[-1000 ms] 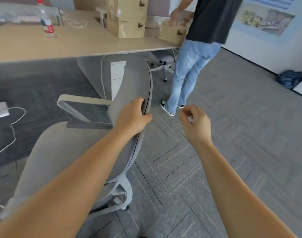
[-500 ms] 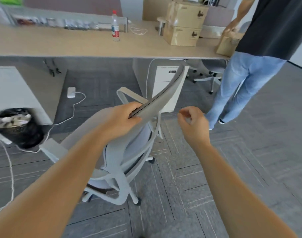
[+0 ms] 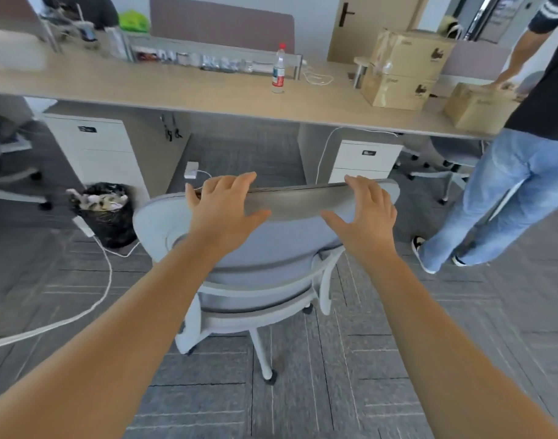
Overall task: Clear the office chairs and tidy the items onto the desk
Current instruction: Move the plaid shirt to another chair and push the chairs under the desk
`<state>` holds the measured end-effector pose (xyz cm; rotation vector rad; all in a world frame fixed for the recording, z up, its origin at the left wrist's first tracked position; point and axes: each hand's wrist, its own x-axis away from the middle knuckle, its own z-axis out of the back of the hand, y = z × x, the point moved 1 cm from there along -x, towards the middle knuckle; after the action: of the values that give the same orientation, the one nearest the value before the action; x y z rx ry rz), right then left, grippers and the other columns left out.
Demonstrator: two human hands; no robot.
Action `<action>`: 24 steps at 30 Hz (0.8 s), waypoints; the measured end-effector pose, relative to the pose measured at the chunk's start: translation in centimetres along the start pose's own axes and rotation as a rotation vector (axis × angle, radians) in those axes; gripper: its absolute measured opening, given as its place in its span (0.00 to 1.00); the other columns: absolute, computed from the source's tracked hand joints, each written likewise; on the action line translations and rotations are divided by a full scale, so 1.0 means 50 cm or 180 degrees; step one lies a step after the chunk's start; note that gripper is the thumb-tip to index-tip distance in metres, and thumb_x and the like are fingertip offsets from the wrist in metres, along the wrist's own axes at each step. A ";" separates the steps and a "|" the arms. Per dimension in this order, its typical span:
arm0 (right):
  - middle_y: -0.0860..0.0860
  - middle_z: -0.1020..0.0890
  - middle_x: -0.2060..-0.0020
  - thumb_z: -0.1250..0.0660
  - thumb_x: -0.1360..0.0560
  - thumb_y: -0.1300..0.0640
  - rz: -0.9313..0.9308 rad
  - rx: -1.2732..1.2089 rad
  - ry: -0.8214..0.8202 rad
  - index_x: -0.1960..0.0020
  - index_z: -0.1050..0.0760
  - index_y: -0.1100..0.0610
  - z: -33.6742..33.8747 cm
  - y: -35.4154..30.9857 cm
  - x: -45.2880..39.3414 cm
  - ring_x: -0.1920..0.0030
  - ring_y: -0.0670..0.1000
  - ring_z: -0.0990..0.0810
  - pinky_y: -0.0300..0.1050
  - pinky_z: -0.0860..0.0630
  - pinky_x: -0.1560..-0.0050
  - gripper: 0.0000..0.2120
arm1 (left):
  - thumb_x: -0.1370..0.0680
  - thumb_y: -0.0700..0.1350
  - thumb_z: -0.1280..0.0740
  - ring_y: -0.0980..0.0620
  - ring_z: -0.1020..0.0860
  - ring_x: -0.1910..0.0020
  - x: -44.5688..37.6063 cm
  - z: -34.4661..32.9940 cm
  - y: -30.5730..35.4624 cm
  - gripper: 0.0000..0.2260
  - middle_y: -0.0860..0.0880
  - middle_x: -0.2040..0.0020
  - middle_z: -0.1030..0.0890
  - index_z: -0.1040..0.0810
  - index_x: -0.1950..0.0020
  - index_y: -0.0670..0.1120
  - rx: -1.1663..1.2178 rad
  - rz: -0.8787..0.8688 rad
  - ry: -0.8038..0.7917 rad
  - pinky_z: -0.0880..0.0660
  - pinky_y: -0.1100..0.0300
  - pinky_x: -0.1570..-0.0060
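Bin: sitting at the left of the frame beside a white drawer unit, full of crumpled rubbish, with a white cable trailing across the carpet past it. I am judging the cable to be a snag risk for the chair's wheels.

Left hand: I am resting it flat over the top edge of the chair back, fingers straight and spread wide, thumb out toward the middle. It is pressing, not curling round anything.

Chair: standing at the centre of the frame, its back toward me and its seat facing the gap under the desk. I cannot see the seat, so I cannot tell whether anything is lying on it.

Right hand: I am laying it on the same top edge, right of centre, fingers straight and relaxed, thumb pointing inward. With one hand at each side I am judging that I can steer the chair straight.

Desk: running across the upper frame. It is carrying a bottle at upper centre and stacked cardboard boxes at upper right.

Other person: standing at the right edge, touching a further box on the desk's end.

Step in hand: I am probably pushing the chair in under the desk.
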<state>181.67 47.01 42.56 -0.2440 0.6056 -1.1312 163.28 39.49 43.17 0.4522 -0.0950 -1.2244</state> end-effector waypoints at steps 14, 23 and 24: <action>0.54 0.22 0.51 0.29 0.36 0.40 0.0488 0.0078 -0.0194 0.50 0.26 0.59 -0.070 -0.001 -0.085 0.44 0.56 0.30 0.49 0.47 0.36 0.25 | 0.30 0.57 0.33 0.39 0.36 0.34 -0.044 -0.008 -0.059 0.25 0.41 0.40 0.25 0.27 0.43 0.40 -0.0206 0.0301 0.0623 0.58 0.33 0.33; 0.55 0.20 0.52 0.28 0.37 0.40 0.0729 0.0058 0.0113 0.51 0.25 0.60 -0.089 0.005 -0.119 0.47 0.56 0.28 0.45 0.48 0.45 0.26 | 0.41 0.77 0.58 0.34 0.31 0.41 -0.080 -0.021 -0.076 0.48 0.38 0.49 0.22 0.25 0.50 0.38 -0.0154 0.0000 0.0836 0.54 0.25 0.39; 0.55 0.20 0.52 0.28 0.37 0.40 0.0730 0.0041 0.0118 0.51 0.25 0.60 -0.091 0.003 -0.123 0.47 0.57 0.28 0.45 0.48 0.45 0.26 | 0.41 0.77 0.58 0.33 0.31 0.42 -0.086 -0.021 -0.078 0.48 0.38 0.50 0.22 0.24 0.50 0.38 -0.0165 -0.0028 0.0847 0.55 0.25 0.39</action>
<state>177.41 53.13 40.78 -0.1385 0.6418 -0.9196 158.63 42.72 41.46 0.5664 0.1659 -1.1624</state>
